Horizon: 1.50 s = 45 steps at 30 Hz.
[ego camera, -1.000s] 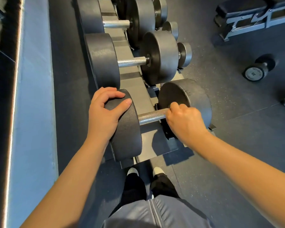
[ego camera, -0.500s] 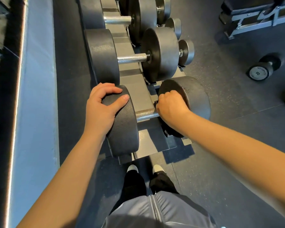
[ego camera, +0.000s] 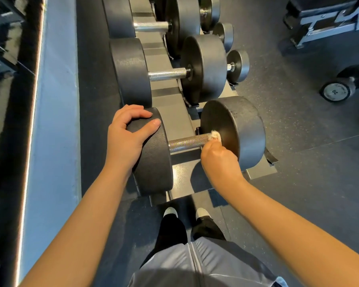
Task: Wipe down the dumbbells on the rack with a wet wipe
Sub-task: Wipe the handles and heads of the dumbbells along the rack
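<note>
One dumbbell [ego camera: 232,131]: black heads, knurled steel bar, racked nearest me.
Left hand [ego camera: 126,139]: I see it curled over one head.
Right hand [ego camera: 218,160]: pinching white wipe [ego camera: 215,135] against bar.

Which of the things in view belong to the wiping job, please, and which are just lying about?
Part of the job:
wet wipe in the right hand
nearest dumbbell, steadied by the left hand
other racked dumbbells
rack

Just lying about:
loose dumbbell on the floor
bench
</note>
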Motion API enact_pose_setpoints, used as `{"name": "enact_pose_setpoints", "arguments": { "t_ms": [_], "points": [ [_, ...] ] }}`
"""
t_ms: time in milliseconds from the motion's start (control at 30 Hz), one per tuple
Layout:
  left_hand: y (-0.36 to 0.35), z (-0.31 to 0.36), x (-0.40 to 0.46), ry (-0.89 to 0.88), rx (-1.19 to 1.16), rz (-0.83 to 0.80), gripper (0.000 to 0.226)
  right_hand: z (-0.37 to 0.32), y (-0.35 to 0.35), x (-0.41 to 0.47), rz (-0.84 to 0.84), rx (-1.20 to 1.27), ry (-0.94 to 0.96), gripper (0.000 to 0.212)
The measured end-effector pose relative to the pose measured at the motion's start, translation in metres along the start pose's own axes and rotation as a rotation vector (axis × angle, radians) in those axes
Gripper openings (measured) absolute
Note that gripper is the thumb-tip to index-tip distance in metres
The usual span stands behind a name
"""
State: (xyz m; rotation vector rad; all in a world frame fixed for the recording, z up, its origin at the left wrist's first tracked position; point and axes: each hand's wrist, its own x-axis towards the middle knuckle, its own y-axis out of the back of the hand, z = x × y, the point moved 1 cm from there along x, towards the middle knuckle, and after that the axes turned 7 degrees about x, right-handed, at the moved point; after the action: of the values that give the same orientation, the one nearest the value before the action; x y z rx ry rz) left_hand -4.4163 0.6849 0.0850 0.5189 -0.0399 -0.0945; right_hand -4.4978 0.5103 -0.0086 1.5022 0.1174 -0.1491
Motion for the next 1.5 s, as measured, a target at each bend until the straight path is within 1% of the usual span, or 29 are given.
{"name": "enact_pose_setpoints", "arguments": {
  "t_ms": [33,67,100,133,167,200,233,267,300,400,433,500,533,567,633,733,900,967,1033,1067,1100,1133,1167,1200,1233,1267,1300,1433,1500],
  "points": [
    [0.000,0.000,0.000,0.007,0.003,-0.003,0.019,-0.001,-0.003,-0.002,-0.002,0.196,-0.097,0.032],
    [0.000,-0.001,0.001,0.014,0.006,-0.007,0.018,-0.003,-0.003,-0.008,0.020,0.308,-0.130,0.039],
    [0.000,-0.001,0.001,0.020,0.007,-0.012,0.018,-0.005,-0.007,-0.012,0.011,0.475,-0.224,0.045],
    [0.001,-0.001,0.001,0.024,0.005,-0.015,0.019,-0.006,-0.010,-0.017,0.042,0.608,-0.303,0.048],
    [0.001,-0.001,0.002,0.026,0.000,-0.016,0.019,-0.009,-0.013,-0.020,0.063,0.873,-0.423,0.047],
    [0.001,-0.001,0.002,0.028,-0.003,-0.016,0.019,-0.015,-0.008,-0.022,0.027,1.241,-0.534,0.045],
    [0.001,-0.001,0.002,0.029,-0.005,-0.015,0.019,-0.019,-0.011,-0.024,0.082,1.690,-0.735,0.045],
    [0.001,-0.001,0.002,0.029,-0.004,-0.013,0.019,-0.025,-0.013,-0.028,0.131,1.983,-0.909,0.045],
    [0.001,-0.001,0.002,0.030,-0.002,-0.011,0.019,-0.030,-0.014,-0.027,0.112,2.233,-1.049,0.044],
    [0.000,0.000,0.001,0.044,0.008,-0.008,0.019,-0.027,-0.008,-0.014,0.208,2.632,-1.158,0.032],
    [0.000,0.001,0.000,0.047,0.015,-0.008,0.018,-0.026,-0.007,-0.003,0.195,2.778,-1.166,0.031],
    [0.000,0.001,0.001,0.050,0.030,-0.013,0.017,-0.023,-0.004,0.012,0.240,3.140,-1.315,0.023],
    [0.000,0.001,0.001,0.051,0.034,-0.013,0.017,-0.024,-0.004,0.017,0.222,3.223,-1.383,0.025],
    [0.000,0.001,0.000,0.050,0.037,-0.011,0.017,-0.025,-0.003,0.021,0.187,3.234,-1.395,0.029],
    [0.001,0.001,0.001,0.044,0.039,-0.010,0.017,-0.029,-0.002,0.026,0.170,3.271,-1.311,0.034],
    [0.000,0.001,0.000,0.045,0.034,-0.016,0.018,-0.027,0.000,0.021,0.186,3.304,-1.253,0.028],
    [0.001,0.000,0.002,0.045,0.010,-0.012,0.019,-0.023,0.009,0.001,0.225,3.295,-1.313,0.033],
    [0.001,0.000,0.002,0.040,0.010,-0.008,0.018,-0.024,0.014,-0.002,0.249,3.286,-1.296,0.030],
    [0.000,0.000,0.001,0.034,0.003,-0.006,0.018,-0.026,0.014,-0.001,0.228,3.204,-1.262,0.035],
    [0.000,0.001,0.001,0.035,0.002,-0.006,0.018,-0.028,0.013,-0.002,0.222,3.071,-1.225,0.039],
    [0.000,0.001,0.001,0.038,0.002,-0.009,0.018,-0.030,0.012,-0.007,0.230,2.836,-1.165,0.040],
    [0.000,0.000,0.001,0.037,0.001,-0.011,0.018,-0.031,0.010,-0.013,0.271,2.510,-1.071,0.039],
    [0.000,0.000,0.002,0.033,-0.003,-0.012,0.018,-0.031,0.009,-0.021,0.362,2.156,-0.910,0.037],
    [0.000,-0.001,0.002,0.030,-0.010,-0.012,0.019,-0.032,0.008,-0.026,0.440,1.874,-0.687,0.036],
    [0.000,-0.001,0.001,0.028,-0.017,-0.011,0.019,-0.035,0.006,-0.028,0.459,1.679,-0.475,0.037],
    [-0.001,-0.002,0.001,0.026,-0.023,-0.010,0.020,-0.037,0.004,-0.026,0.423,1.563,-0.329,0.040],
    [-0.001,-0.003,0.002,0.022,-0.028,-0.010,0.020,-0.039,0.003,-0.020,0.352,1.514,-0.246,0.042],
    [-0.001,-0.002,0.002,-0.005,-0.056,-0.010,0.024,-0.037,0.021,0.006,0.108,1.435,-0.017,0.041],
    [-0.002,-0.003,0.003,-0.005,-0.073,0.000,0.026,-0.030,0.031,0.013,0.012,1.338,0.060,0.043]
  ]
}}
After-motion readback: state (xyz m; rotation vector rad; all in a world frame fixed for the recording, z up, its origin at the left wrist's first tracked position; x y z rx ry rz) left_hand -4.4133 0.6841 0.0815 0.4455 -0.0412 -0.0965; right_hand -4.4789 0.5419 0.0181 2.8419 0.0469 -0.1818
